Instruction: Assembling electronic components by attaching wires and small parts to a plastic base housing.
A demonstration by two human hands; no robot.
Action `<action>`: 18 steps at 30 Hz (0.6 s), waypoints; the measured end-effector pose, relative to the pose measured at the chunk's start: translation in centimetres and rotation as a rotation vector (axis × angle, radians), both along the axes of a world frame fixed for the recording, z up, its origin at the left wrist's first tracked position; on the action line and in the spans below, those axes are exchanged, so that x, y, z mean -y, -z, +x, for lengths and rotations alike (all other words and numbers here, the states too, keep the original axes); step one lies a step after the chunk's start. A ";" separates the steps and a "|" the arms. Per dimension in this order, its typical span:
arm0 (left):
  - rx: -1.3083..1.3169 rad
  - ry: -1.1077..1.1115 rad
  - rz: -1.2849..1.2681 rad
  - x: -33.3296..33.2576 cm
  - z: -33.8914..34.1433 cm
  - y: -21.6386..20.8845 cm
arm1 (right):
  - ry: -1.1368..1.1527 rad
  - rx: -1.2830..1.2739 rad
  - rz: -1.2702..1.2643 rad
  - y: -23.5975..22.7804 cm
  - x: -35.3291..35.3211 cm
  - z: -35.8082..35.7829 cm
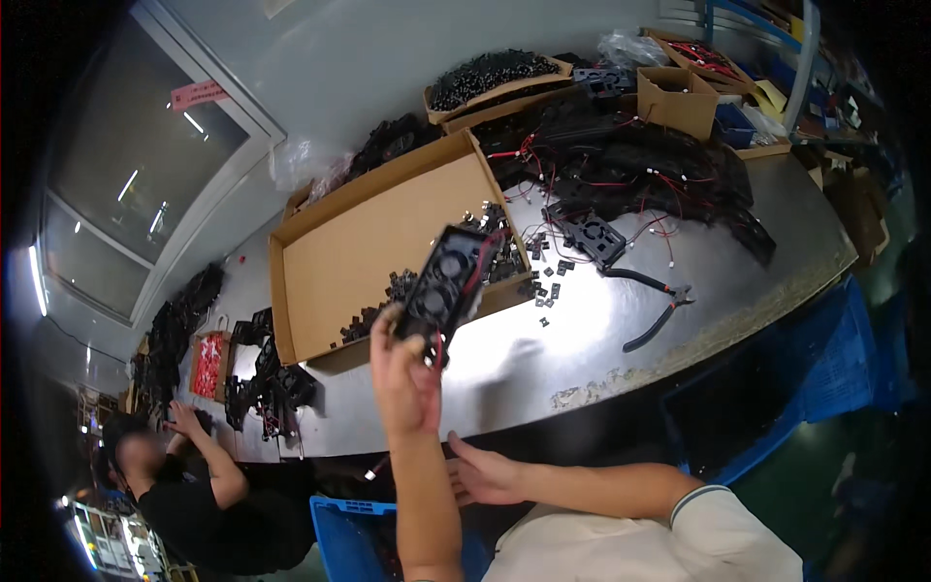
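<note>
Left hand point(405, 380): your fingers grip the near end of the black frame point(448, 281), covering part of it.
Black frame: raised over the near side of the cardboard box point(364, 233), hiding some small black pieces point(504, 257); its round insides look blurred.
Right hand point(487, 476): open below the edge of the counter point(582, 364), fingertips partly hidden by your left wrist.
Blue crate point(351, 506): cut off at the bottom.

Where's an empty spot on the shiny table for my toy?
The tabletop is bare right of the pliers, and in front of them to the worn edge. Black parts and red wires crowd behind; small pieces lie beside the cardboard box.
</note>
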State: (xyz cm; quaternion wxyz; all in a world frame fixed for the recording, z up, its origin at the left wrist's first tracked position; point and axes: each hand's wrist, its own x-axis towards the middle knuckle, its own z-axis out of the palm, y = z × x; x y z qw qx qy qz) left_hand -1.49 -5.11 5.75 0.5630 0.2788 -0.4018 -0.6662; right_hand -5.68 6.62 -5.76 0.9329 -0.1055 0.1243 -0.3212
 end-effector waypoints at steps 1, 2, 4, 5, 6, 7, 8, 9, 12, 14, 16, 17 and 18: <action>0.020 0.027 0.019 -1.7 1.4 0.7 | -0.019 0.007 -0.040 0.8 -0.2 -0.1; -0.027 0.026 0.042 -2.8 2.1 2.3 | 0.012 -0.027 -0.110 3.3 -0.3 -0.9; -0.125 -0.021 0.098 -5.3 4.4 5.1 | 0.075 -0.213 -0.140 1.7 -0.2 -4.7; -0.180 -0.042 0.132 -6.6 5.0 6.1 | 0.120 -0.299 -0.142 0.7 -0.2 -6.7; -0.242 -0.064 0.157 -7.7 5.3 7.0 | 0.208 -0.357 -0.163 0.0 -0.2 -8.6; -0.249 -0.085 0.142 -8.4 5.3 7.9 | 0.295 -0.416 -0.185 -0.5 0.0 -10.1; -0.251 -0.069 0.140 -8.9 5.0 8.3 | 0.368 -0.384 -0.199 -1.1 0.2 -11.3; -0.253 -0.053 0.138 -9.2 4.9 8.6 | 0.442 -0.352 -0.215 -1.6 0.5 -12.1; -0.160 -0.007 0.151 -9.6 5.0 10.3 | 0.459 -0.491 -0.196 -2.8 1.8 -13.3; -0.123 0.015 0.133 -9.6 4.5 10.8 | 0.474 -0.542 -0.214 -2.9 2.5 -13.4; -0.091 0.073 0.097 -9.5 4.2 11.4 | 0.529 -0.736 -0.262 -3.5 3.2 -12.9; -0.088 0.076 0.094 -9.5 4.2 11.7 | 0.534 -0.733 -0.263 -3.9 3.4 -12.7; -0.040 0.120 0.033 -9.5 4.1 11.9 | 0.571 -0.748 -0.282 -4.5 3.6 -12.4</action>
